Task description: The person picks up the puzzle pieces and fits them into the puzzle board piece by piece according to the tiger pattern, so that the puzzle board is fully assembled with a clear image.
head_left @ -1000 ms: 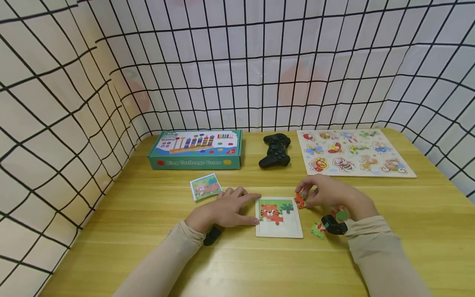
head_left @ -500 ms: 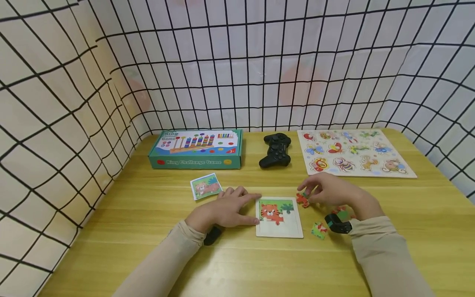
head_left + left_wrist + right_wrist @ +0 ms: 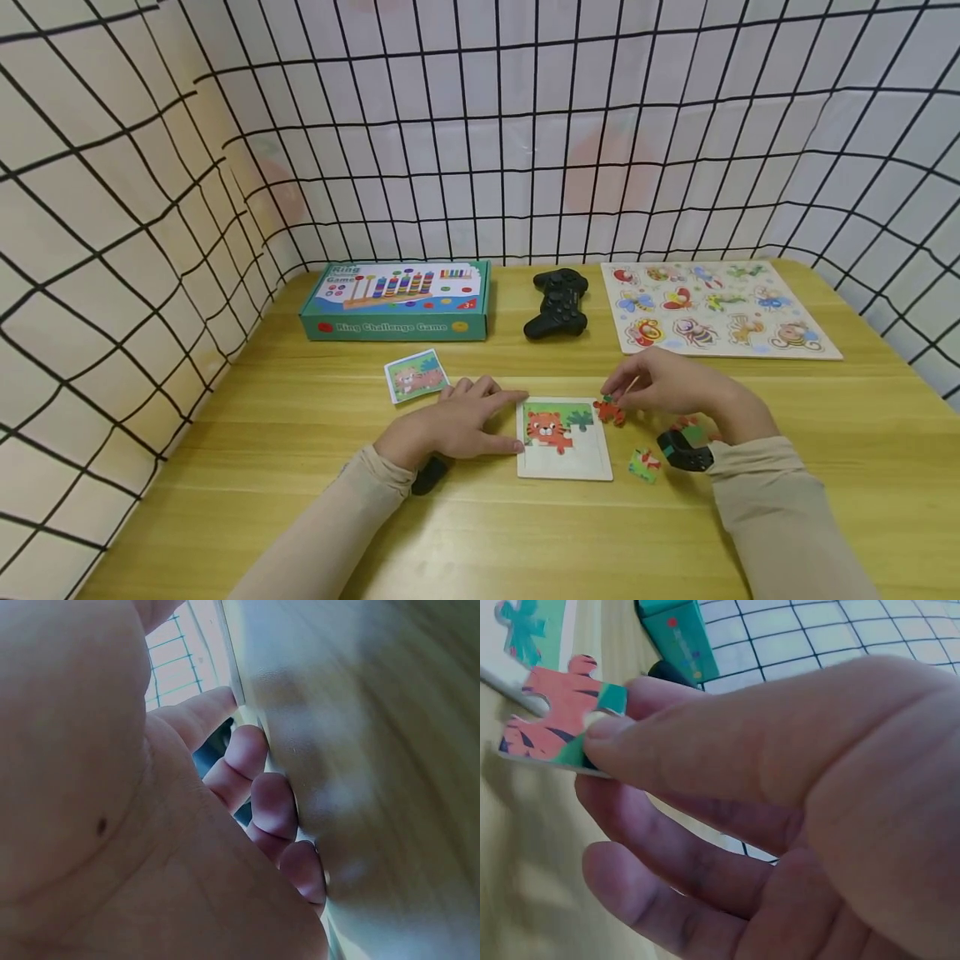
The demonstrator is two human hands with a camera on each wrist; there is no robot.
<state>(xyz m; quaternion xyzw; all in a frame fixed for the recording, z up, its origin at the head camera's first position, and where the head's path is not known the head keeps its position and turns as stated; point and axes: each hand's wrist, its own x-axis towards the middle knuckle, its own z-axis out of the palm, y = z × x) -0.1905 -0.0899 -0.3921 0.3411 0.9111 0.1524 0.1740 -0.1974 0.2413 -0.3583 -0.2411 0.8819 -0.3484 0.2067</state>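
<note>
A square jigsaw tray (image 3: 588,463) lies mid-table, with a tiger's head, grass and a green plant fitted along its upper part. My left hand (image 3: 463,425) rests at its left side, index finger and thumb spread and touching the edge. In the left wrist view the other fingers (image 3: 274,806) bend against the table. Just right of the tray, my right hand (image 3: 666,385) pinches an orange, black-striped jigsaw piece (image 3: 559,712) with a green corner between thumb and fingers. Beneath the right wrist lie more loose pieces (image 3: 643,465), partly hidden.
A picture card (image 3: 416,377) lies beyond the left hand. Along the back stand a green Ring Challenge Game box (image 3: 397,304), a black game controller (image 3: 557,305) and a wooden insect puzzle board (image 3: 712,308). Black-gridded white cloth (image 3: 510,133) walls the table.
The right hand drew slightly right, and the orange jigsaw piece has turned in its fingers, now close to the tray's right edge. My left hand stays put.
</note>
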